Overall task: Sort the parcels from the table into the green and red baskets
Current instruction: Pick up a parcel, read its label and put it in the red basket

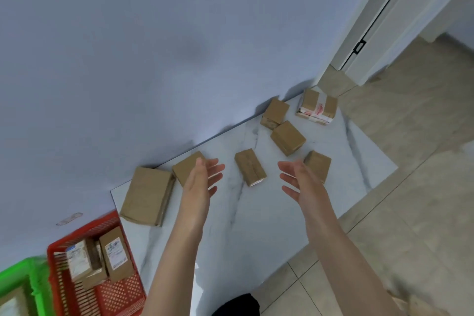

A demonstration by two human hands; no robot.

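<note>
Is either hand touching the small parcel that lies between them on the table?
Apart. The head view shows bare table on both sides of the parcel, separating it from the left hand and the right hand.

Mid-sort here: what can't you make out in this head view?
Head view only:
- Green basket: cut off by the left and bottom edges, contents mostly unseen.
- Labels on the red basket's parcels: too blurred to read.
- Front-right parcel: near left side hidden by the right hand.
- Back-left small parcel: near corner hidden by the left hand.
</note>
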